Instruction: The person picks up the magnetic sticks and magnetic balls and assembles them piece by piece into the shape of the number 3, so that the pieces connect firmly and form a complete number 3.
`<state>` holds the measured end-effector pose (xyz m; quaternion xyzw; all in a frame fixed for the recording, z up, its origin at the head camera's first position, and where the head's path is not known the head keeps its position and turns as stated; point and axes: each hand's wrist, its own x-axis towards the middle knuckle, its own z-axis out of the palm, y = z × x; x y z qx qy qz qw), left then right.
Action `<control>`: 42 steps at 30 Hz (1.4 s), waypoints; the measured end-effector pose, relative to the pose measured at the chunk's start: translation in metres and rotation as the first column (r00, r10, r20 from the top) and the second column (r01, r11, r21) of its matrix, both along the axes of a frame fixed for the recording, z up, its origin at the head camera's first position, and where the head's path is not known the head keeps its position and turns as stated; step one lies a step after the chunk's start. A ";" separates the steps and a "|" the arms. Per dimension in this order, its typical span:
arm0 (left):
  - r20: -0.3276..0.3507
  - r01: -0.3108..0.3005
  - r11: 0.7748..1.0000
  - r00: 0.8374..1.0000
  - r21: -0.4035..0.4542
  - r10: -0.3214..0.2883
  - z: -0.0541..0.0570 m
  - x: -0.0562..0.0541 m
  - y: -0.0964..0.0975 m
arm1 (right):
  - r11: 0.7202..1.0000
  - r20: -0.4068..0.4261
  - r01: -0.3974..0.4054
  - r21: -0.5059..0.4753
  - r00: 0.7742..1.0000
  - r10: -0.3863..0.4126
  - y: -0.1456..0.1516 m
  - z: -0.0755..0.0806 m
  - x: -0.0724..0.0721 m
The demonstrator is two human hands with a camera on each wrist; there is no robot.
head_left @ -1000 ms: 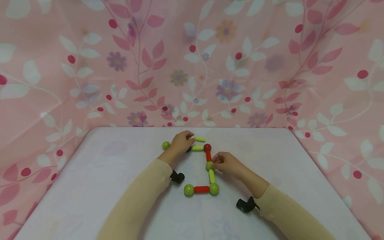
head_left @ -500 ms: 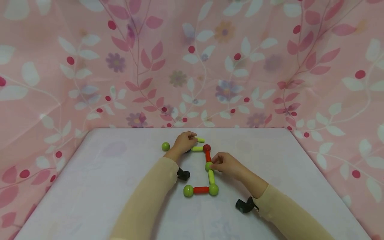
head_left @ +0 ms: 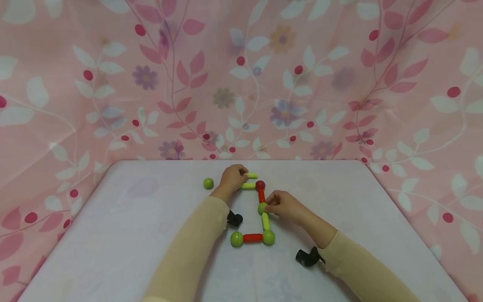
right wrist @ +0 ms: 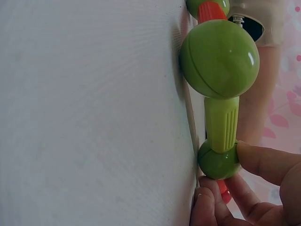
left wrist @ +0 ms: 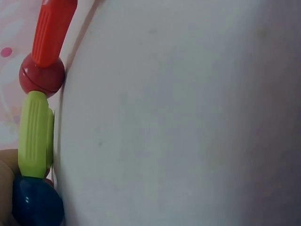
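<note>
My right hand (head_left: 288, 206) pinches the middle green ball (right wrist: 219, 160) between thumb and fingers, in a chain of balls and sticks on the table. From that ball a yellow-green stick (head_left: 266, 221) runs to a green corner ball (head_left: 268, 237), and a red stick (head_left: 261, 195) to a red ball (head_left: 260, 185). Another yellow-green stick (left wrist: 34, 134) links the red ball with a dark blue ball (left wrist: 37, 201), hidden under my left hand in the head view. My left hand (head_left: 232, 179) reaches over it, fingertips at the end of a loose yellow-green stick (head_left: 252, 175), apparently pinching it.
A loose green ball (head_left: 208, 183) lies left of my left hand. At the front, a red stick (head_left: 253, 238) joins the corner ball to another green ball (head_left: 237, 239). The white table (head_left: 124, 235) meets a pink floral cloth (head_left: 226, 84) at the back.
My left hand has moved a little right, onto the end of the loose yellow-green stick, which has turned slightly. The dark blue ball is now covered. My right hand stays at the green ball.
</note>
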<state>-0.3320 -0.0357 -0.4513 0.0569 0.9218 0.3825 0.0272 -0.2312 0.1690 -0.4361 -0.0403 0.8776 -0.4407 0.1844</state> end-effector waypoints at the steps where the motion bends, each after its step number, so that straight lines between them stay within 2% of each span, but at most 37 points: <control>1: -0.004 -0.001 1.000 1.000 -0.005 0.001 0.001 0.000 0.001 | 1.000 -0.001 0.001 0.001 1.000 -0.001 0.000 0.000 0.000; 9: -0.014 -0.013 1.000 1.000 -0.002 0.013 -0.001 0.002 0.003 | 1.000 0.008 0.007 0.001 1.000 -0.007 0.000 0.001 0.001; 14: -0.058 0.006 0.999 0.998 0.034 -0.004 0.001 0.005 0.001 | 1.000 0.010 0.007 0.006 1.000 -0.007 -0.001 0.001 0.002; 21: -0.141 0.034 0.995 0.990 0.091 -0.021 0.006 0.015 -0.007 | 1.000 0.003 0.000 0.011 1.000 -0.001 -0.001 0.000 0.002; 26: -0.163 0.064 0.991 0.986 0.114 -0.044 0.010 0.027 -0.017 | 1.000 0.008 0.010 0.014 1.000 -0.010 -0.001 0.001 0.002; 33: -0.114 0.092 0.980 0.991 0.174 -0.072 0.013 0.049 -0.035 | 1.000 0.023 0.015 0.006 1.000 -0.015 -0.001 0.000 0.003; 42: -0.031 0.160 0.966 0.987 0.204 -0.156 0.010 0.075 -0.051 | 1.000 0.030 0.012 -0.002 0.999 -0.012 -0.001 0.002 0.001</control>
